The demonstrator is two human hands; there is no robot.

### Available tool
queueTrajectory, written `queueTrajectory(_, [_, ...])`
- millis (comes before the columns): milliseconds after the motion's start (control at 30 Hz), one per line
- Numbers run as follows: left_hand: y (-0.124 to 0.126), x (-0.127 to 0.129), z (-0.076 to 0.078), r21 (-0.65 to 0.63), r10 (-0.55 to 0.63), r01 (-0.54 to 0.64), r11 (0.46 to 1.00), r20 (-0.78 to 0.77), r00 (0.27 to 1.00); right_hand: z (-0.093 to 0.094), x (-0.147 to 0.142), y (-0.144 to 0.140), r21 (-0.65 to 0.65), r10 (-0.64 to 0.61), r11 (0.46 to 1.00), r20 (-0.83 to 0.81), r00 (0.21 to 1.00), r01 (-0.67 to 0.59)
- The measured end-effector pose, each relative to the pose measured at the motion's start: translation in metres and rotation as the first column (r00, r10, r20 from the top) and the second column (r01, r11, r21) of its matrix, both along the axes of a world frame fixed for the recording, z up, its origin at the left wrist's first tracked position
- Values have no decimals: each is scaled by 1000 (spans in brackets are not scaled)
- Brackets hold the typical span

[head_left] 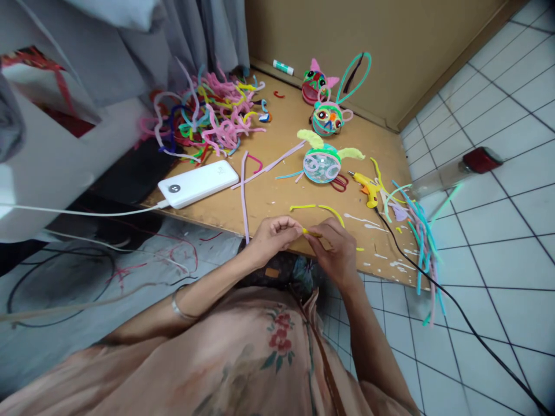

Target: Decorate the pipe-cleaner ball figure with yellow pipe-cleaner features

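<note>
Near the front edge of the wooden table (273,196), my left hand (277,236) and my right hand (336,245) meet fingertip to fingertip. Both are closed in a pinch on a short yellow pipe cleaner (305,230), most of it hidden by the fingers. Just beyond them lie two more pieces, a straight yellow pipe cleaner (302,207) and a curved yellow pipe cleaner (333,214). Farther back sits a round clear ornament (321,164) with a green band, pink loops and two fuzzy pale-yellow ears. Red-handled scissors (340,183) lie partly under it.
A yellow glue gun (368,190) trails a black cord (433,283) off the right edge. Blue strips (420,231) hang there too. At left are a white power bank (198,184) and a pipe-cleaner heap (217,115). Two decorated balls (327,118) and a glue stick (283,67) stand behind.
</note>
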State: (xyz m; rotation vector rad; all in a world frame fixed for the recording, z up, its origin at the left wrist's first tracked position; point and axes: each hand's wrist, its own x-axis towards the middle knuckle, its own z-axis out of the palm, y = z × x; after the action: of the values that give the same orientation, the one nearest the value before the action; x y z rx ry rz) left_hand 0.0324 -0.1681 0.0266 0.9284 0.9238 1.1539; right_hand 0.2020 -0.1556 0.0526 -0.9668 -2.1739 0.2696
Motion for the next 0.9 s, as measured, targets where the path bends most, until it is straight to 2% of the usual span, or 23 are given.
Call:
queueTrajectory(133, [7,-19,7,105,-80,104,989,-217,973,7,6,4,-40,43,998,23,999,-42])
queueTrajectory(267, [15,-25,14,200,-150,256,946,-429,891,11,6,7,-80,81,994,64,995,-76])
queueTrajectory(333, [19,-25,17,251,-142,304,919,-509,849,12,5,9,-83,93,993,96,991,-85])
queueTrajectory(433, [22,-24,22,312,-96,331,890,-583,807,14,4,11,-83,101,993,144,984,-89])
queueTrajectory(533, [23,-24,24,338,-84,331,881,-576,813,16,4,12,-101,117,990,147,982,-102])
queueTrajectory(633, [22,-21,21,308,-55,221,925,-468,882,17,0,12,-109,99,990,82,992,-90])
queueTrajectory(733, [23,-12,15,220,60,7,975,-298,953,13,-12,9,-102,23,994,-32,999,-26])
queueTrajectory(833, [25,-1,9,116,203,-189,975,-128,971,5,-27,6,-111,-104,990,-154,983,87])
queueTrajectory(900, [26,2,6,56,259,-256,965,-49,965,2,-31,7,-138,-137,984,-189,972,112])
